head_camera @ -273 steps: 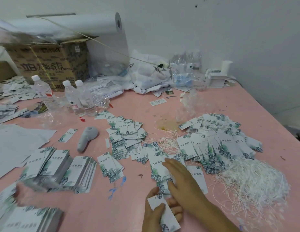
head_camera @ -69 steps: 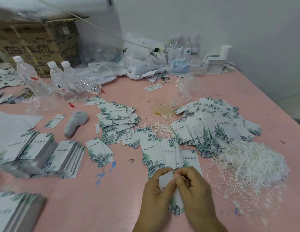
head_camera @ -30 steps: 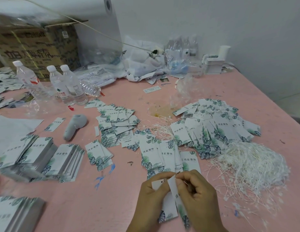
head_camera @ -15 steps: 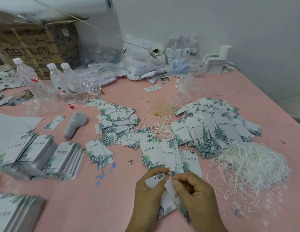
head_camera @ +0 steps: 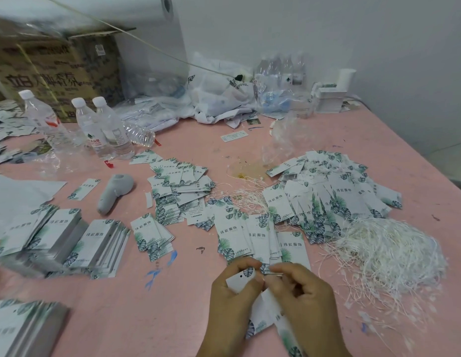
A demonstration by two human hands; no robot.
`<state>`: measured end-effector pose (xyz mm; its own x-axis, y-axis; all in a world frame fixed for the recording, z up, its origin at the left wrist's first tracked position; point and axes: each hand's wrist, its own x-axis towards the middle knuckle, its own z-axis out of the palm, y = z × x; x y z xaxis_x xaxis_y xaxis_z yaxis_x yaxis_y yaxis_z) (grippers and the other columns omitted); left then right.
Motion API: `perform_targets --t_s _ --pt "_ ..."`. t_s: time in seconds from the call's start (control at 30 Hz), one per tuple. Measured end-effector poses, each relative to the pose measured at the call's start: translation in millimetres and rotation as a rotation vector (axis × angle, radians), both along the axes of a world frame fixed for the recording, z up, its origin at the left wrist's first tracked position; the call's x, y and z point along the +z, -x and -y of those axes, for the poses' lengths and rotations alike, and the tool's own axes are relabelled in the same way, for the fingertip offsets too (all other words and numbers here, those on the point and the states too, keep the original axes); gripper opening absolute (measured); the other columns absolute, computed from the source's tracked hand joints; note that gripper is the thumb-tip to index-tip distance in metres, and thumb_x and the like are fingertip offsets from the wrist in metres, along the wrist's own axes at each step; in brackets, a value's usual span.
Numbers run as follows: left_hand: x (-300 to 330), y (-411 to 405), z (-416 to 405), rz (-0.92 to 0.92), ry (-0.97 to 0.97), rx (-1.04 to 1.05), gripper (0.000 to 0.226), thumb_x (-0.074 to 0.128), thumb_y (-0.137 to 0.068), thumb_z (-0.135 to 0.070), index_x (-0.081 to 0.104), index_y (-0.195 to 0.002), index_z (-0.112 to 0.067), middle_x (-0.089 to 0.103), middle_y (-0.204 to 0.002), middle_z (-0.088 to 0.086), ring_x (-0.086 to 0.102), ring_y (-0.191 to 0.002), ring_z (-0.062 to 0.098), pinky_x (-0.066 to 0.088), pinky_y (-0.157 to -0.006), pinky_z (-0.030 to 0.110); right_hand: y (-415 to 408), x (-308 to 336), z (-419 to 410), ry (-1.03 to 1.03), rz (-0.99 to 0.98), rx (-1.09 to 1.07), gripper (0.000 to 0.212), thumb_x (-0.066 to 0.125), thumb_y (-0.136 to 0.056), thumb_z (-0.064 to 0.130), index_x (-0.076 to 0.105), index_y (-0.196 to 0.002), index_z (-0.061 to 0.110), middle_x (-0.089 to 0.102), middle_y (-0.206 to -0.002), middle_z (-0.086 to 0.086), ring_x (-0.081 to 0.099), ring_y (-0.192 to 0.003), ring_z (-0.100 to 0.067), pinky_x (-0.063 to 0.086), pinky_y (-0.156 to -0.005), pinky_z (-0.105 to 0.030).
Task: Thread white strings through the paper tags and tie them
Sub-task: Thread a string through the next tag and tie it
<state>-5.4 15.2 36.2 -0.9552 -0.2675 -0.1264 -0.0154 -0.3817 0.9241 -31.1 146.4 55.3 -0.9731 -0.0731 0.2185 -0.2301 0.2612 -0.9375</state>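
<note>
Head view: white leaf-printed paper tags (head_camera: 241,279) are pinched by left hand (head_camera: 230,304), thin white string (head_camera: 273,273) is pinched between right hand (head_camera: 305,302) fingertips just beside the punched hole; fraying or slip likely means a missed hole.

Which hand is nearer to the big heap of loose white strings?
The right hand. It sits just left of the string heap, with only stray strands between them. The left hand is farther away, on the other side of the right hand.
</note>
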Motion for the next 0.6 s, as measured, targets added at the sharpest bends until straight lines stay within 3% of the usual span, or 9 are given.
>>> perform_targets --t_s 0.13,0.23,0.37,0.47,0.6 --pt "-2.8 0.8 1.1 0.011 0.005 0.046 0.023 0.078 -0.073 -0.017 0.072 -0.095 -0.015 0.07 -0.079 0.02 0.066 -0.068 0.03 0.055 -0.061 0.038 2.8 -5.8 3.4 -0.165 -0.108 0.016 0.014 0.076 -0.072 0.036 0.072 -0.084 0.042 0.047 -0.063 0.004 0.045 -0.05 -0.006 0.037 -0.049 -0.016" --pt "-3.8 1.5 1.0 0.007 0.018 0.048 0.025 0.079 -0.073 -0.022 0.071 -0.096 -0.016 0.069 -0.077 0.017 0.065 -0.068 0.029 0.054 -0.063 0.038 4.1 -10.6 2.0 -0.153 -0.083 0.02 0.032 0.083 -0.074 0.009 0.072 -0.081 0.039 0.049 -0.063 0.003 0.046 -0.052 -0.005 0.039 -0.051 -0.017" --pt "-4.7 1.7 0.1 -0.003 0.076 0.028 0.028 0.078 -0.071 -0.027 0.073 -0.098 -0.02 0.071 -0.083 0.018 0.064 -0.071 0.029 0.054 -0.064 0.039 3.2 -12.4 5.2 -0.134 -0.09 0.009 0.029 0.081 -0.075 0.008 0.072 -0.077 0.036 0.052 -0.064 0.003 0.047 -0.054 -0.006 0.039 -0.052 -0.015" --pt "-7.0 1.9 -1.0 -0.019 0.178 0.013 0.031 0.066 -0.077 -0.021 0.069 -0.106 -0.032 0.074 -0.093 0.009 0.069 -0.076 0.024 0.055 -0.066 0.034 3.3 -12.9 5.6 -0.129 -0.092 -0.023 0.026 0.08 -0.075 0.007 0.068 -0.071 0.03 0.049 -0.06 0.004 0.044 -0.051 -0.005 0.037 -0.05 -0.013" --pt "-7.6 0.7 -1.8 -0.009 0.202 -0.039 0.034 0.049 -0.075 -0.011 0.055 -0.099 -0.035 0.074 -0.096 0.006 0.067 -0.076 0.017 0.052 -0.065 0.025 2.4 -14.4 7.5 -0.112 -0.093 -0.014 0.029 0.077 -0.075 0.001 0.064 -0.073 0.027 0.05 -0.058 -0.003 0.04 -0.049 -0.004 0.042 -0.051 -0.022"
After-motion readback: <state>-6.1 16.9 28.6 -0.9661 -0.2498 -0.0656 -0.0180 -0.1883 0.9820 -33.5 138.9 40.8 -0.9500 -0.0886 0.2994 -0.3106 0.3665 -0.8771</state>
